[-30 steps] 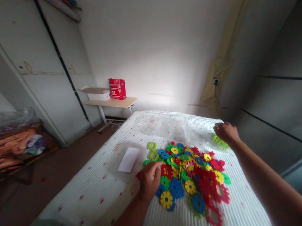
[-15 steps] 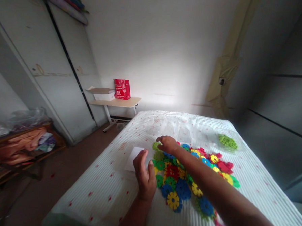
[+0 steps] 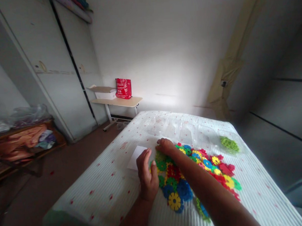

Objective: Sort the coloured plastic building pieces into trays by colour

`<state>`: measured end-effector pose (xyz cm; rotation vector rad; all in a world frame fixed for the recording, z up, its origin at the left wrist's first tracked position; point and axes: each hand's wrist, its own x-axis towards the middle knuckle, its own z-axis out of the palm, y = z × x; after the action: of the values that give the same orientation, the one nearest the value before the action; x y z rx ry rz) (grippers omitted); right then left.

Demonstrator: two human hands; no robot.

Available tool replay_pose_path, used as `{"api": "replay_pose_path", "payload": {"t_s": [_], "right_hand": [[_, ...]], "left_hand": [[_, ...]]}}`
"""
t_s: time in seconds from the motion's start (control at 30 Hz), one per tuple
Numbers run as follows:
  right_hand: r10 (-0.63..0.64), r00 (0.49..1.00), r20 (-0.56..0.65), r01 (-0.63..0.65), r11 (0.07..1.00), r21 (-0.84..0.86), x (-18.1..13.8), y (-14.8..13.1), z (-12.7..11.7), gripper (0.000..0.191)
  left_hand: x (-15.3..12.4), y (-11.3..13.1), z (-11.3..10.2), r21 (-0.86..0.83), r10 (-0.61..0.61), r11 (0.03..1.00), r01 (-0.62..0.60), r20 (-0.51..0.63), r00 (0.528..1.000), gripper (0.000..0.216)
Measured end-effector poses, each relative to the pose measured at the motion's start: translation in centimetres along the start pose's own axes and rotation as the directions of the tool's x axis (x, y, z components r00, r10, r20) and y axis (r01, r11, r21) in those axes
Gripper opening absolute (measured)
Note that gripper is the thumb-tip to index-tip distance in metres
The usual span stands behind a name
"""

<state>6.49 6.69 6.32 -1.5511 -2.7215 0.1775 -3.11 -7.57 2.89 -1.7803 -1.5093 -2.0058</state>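
Observation:
A pile of flat, notched plastic discs in blue, yellow, green and red lies on the bed. My left hand stands on edge at the pile's left side, open, its thumb apart from the fingers, near green discs and holding nothing visible. My right hand reaches across to the pile's far left corner. Its fingers curl down over light green discs; whether a disc is between the fingertips is hidden. My right forearm covers part of the pile. A white sheet of paper lies left of my left hand.
Clear plastic trays stand in a row beyond the pile. The rightmost holds bright green pieces. A ribbed white bedcover with red spots lies underneath. A small table at the back bears a box and a red bag.
My right hand's fingers have curled down over the light green discs, where a finger was stretched out before. My left hand keeps its pose beside the pile. The view has shifted slightly.

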Motion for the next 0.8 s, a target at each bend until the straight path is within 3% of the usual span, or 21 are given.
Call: {"api": "replay_pose_path", "payload": {"t_s": [0.3,0.63,0.8], "right_hand": [[-0.023,0.998,0.057,0.024,1.000,-0.019,-0.4,1.1,-0.6,0.037],[0.056,0.997,0.052,-0.056,0.998,0.009,-0.5,-0.1,-0.3,0.045],[0.095,0.994,0.055,-0.099,0.992,0.079,0.0,0.3,-0.4,0.040]], "left_hand": [[0.0,-0.2,0.1,0.018,0.000,1.000,-0.001,0.024,1.000,0.040],[0.0,-0.5,0.3,0.037,-0.028,0.999,0.026,0.037,0.999,0.039],[-0.1,-1.1,0.4,0.039,-0.056,0.998,0.054,0.056,0.997,0.038]]}}
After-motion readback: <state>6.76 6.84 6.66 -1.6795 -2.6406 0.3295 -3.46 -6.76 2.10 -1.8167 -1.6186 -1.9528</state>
